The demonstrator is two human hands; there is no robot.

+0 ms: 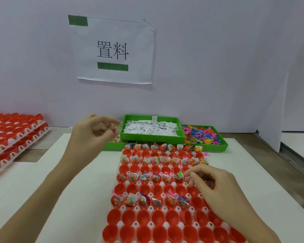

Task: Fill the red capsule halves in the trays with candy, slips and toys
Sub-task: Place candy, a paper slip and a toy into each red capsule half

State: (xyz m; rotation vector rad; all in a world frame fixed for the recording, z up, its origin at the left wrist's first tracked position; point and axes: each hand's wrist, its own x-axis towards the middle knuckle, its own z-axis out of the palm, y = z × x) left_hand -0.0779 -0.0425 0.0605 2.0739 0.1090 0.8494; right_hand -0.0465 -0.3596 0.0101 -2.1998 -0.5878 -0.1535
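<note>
- White board covering the table's middle
- Tray of red capsule halves near centre
- Green bins far
- Stacked red trays far left

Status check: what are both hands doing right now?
Left hand raised, pinching candy. Right hand over tray, fingers curled at a half-filled row. Nothing blocking.

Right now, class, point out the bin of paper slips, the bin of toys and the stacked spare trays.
bin of paper slips (128,133): head view, left green wall.
bin of toys (224,143): head view, right green rim.
stacked spare trays (32,131): head view, white right edge.
</note>
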